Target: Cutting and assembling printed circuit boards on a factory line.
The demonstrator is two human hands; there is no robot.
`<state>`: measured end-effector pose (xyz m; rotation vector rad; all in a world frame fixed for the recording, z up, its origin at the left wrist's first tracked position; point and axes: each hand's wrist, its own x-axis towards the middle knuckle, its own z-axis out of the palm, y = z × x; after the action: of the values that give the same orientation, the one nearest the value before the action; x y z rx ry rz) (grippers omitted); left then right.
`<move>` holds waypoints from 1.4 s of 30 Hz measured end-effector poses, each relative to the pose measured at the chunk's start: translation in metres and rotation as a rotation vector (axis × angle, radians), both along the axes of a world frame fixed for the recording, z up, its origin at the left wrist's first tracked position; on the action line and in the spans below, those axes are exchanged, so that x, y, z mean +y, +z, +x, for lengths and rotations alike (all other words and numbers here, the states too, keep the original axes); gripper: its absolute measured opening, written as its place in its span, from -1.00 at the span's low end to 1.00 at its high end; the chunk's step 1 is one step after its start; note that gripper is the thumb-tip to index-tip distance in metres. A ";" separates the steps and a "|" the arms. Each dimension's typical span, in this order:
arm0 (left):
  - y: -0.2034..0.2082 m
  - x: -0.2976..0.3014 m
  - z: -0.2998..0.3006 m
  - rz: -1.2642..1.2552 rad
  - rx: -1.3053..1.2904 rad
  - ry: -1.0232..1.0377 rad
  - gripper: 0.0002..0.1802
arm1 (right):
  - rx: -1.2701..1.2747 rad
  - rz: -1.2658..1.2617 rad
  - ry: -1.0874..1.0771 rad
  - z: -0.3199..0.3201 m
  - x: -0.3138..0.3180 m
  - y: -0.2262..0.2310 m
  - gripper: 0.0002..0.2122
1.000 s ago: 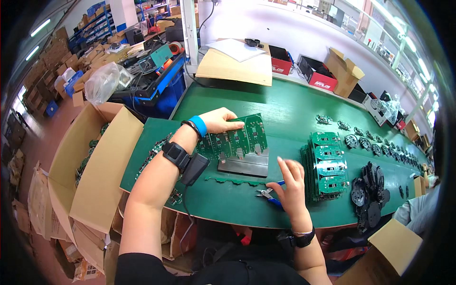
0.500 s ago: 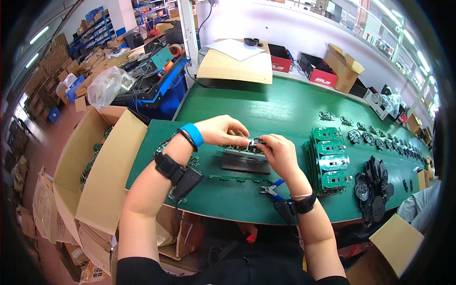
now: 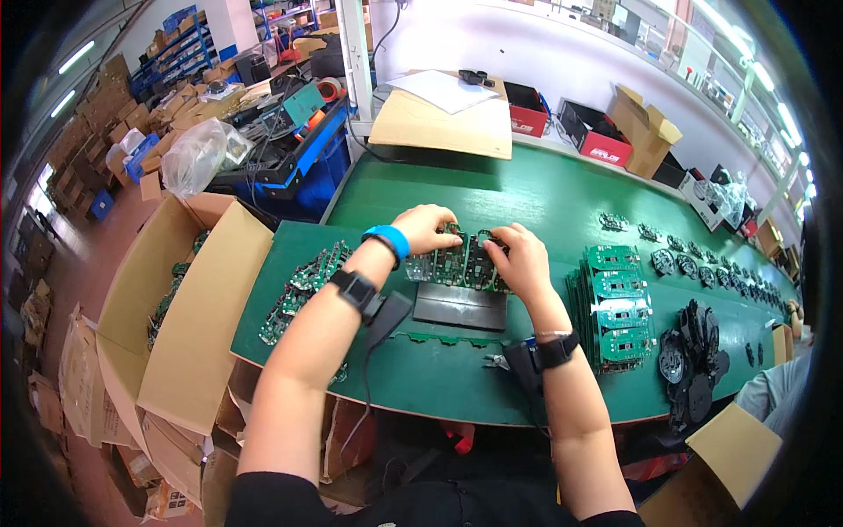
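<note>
A panel of green circuit boards (image 3: 451, 266) stands tilted at the back of a dark block (image 3: 459, 306) on the green worktop. My left hand (image 3: 425, 232) is closed on the panel's upper left part, thumb and fingers pinching the edge. My right hand (image 3: 525, 260) grips its upper right part in the same way. Parts of the boards are hidden behind the fingers. In front of the block lies a narrow green strip with a notched edge (image 3: 446, 340). Side cutters (image 3: 495, 361) lie by my right wrist, their handles hidden behind the wrist device.
Stacked green board panels (image 3: 618, 303) stand to the right, near a pile of black plastic parts (image 3: 694, 362). Loose small boards (image 3: 303, 285) lie left, beside an open cardboard box (image 3: 189, 325). Rows of small assemblies (image 3: 707, 274) line the far right. A person's sleeve (image 3: 781, 386) shows there.
The panel has tipped up, so its board faces now show. My hands have moved apart, each at its upper edge. My left forearm has shifted right, uncovering the loose boards.
</note>
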<state>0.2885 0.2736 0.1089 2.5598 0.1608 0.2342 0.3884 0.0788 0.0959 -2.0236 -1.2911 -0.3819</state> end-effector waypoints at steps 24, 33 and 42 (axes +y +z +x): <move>0.036 0.007 0.061 -0.804 -0.226 0.292 -0.69 | -0.168 0.238 0.344 -0.043 -0.056 0.001 -0.82; -0.021 -0.048 0.218 -0.841 0.028 0.212 -0.61 | -0.231 0.213 0.425 -0.053 -0.097 0.007 -0.78; -0.074 -0.095 0.294 -1.046 0.064 0.258 -0.52 | -0.038 0.235 0.444 -0.041 -0.107 0.000 -0.80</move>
<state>0.5823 0.1790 0.0349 1.5023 0.4912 0.1119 0.3470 -0.0283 0.0963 -1.4904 -1.5900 -0.3432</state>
